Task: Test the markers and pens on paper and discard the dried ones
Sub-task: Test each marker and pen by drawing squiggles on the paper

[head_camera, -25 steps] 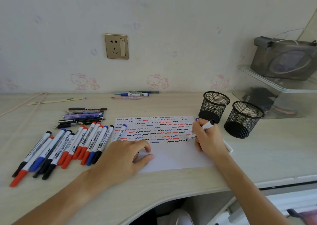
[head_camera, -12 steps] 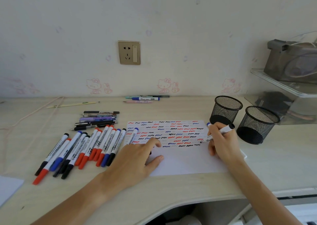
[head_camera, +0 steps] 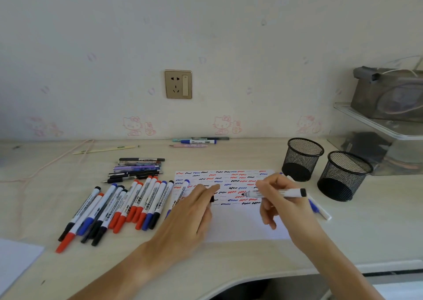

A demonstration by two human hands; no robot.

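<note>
A white paper sheet [head_camera: 240,227] lies on the desk, its upper half covered with red, blue and black squiggles. My right hand [head_camera: 282,204] grips a black-capped-end whiteboard marker [head_camera: 274,193] held level just above the paper, bare tip pointing left. My left hand [head_camera: 190,215] rests on the sheet's left part with fingers stretched out; a small black cap [head_camera: 212,199] shows at its fingertips. A blue marker [head_camera: 184,188] lies partly under that hand. Left of the paper sits a row of several red, blue and black markers [head_camera: 128,204], with a pile of pens [head_camera: 137,169] behind.
Two black mesh cups [head_camera: 302,160] [head_camera: 344,176] stand right of the paper. A blue marker [head_camera: 319,209] lies behind my right hand. More pens [head_camera: 196,141] lie by the wall. A clear shelf unit [head_camera: 375,137] fills the far right. Another sheet [head_camera: 13,258] pokes in bottom left.
My right hand has lifted the marker's tip off the paper and turned the marker level. My left hand has stayed on the sheet. The camera has tilted up a little.
</note>
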